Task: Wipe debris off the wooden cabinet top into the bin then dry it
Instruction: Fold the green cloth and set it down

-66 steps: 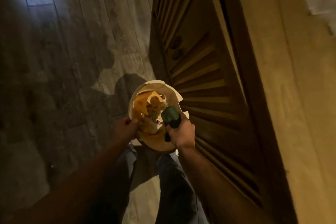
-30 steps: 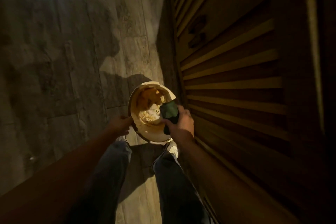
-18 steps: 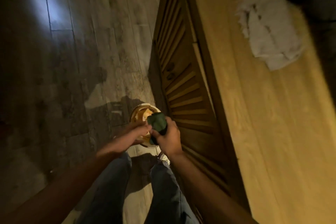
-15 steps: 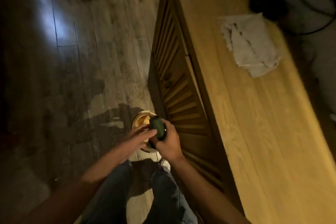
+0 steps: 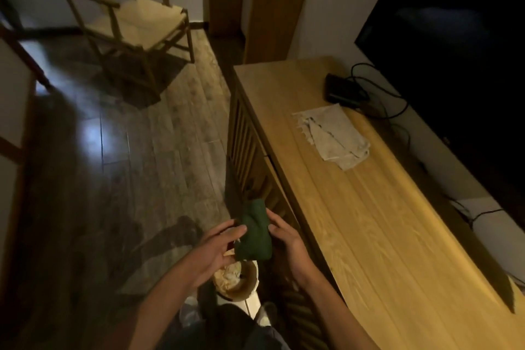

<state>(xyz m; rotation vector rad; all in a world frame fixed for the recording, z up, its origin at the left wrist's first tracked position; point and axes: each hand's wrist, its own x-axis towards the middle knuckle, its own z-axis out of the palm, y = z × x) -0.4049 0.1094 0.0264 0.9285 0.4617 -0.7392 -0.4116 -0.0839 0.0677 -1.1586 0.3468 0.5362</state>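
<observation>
A bunched dark green cloth (image 5: 254, 231) is held between both hands in front of the cabinet's slatted front. My left hand (image 5: 214, 250) pinches its left side and my right hand (image 5: 287, 239) grips its right side. Below them on the floor stands a small round bin (image 5: 250, 283) holding pale scraps, partly hidden by my left hand. The long wooden cabinet top (image 5: 369, 221) stretches along the right. A crumpled white towel (image 5: 332, 135) lies on its far part.
A black box with cables (image 5: 342, 91) sits at the cabinet's far end, under a dark TV screen (image 5: 454, 37). A wooden chair (image 5: 136, 17) stands across the floor at the far left. A tall narrow stand (image 5: 270, 8) with small items is behind the cabinet.
My view has lifted from the bin to the room and cabinet top. Both hands rose from the bin with the green cloth, and my left hand has come onto the cloth.
</observation>
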